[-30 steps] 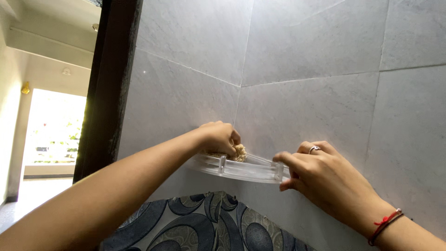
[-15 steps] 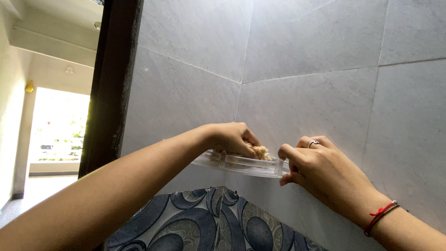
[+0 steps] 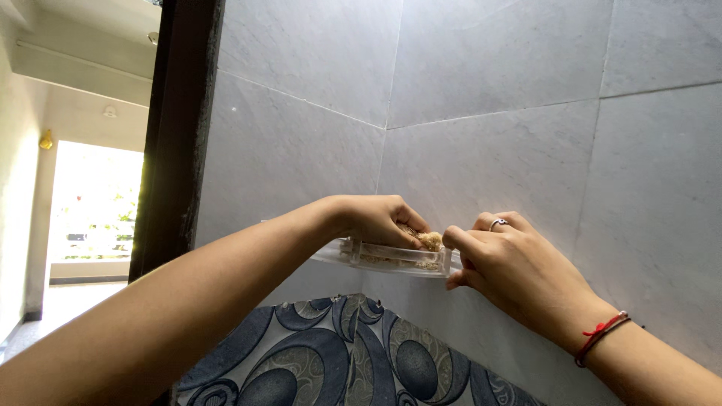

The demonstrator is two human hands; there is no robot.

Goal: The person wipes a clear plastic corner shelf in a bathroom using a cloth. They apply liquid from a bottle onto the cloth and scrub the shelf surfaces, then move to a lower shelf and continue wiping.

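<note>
Clear plastic corner shelf (image 3: 376,256) fixed where grey tiled walls (image 3: 496,150) meet. Left hand (image 3: 372,219) clenched on tan fibrous scrubber (image 3: 430,240), probably, near shelf's right end. Right hand (image 3: 508,263) pinching shelf's right front edge.

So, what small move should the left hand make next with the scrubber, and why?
Probably sweep it back along the clear corner shelf: the left hand presses the tan scrubber near the right end, where the right hand steadies the rim.
</note>
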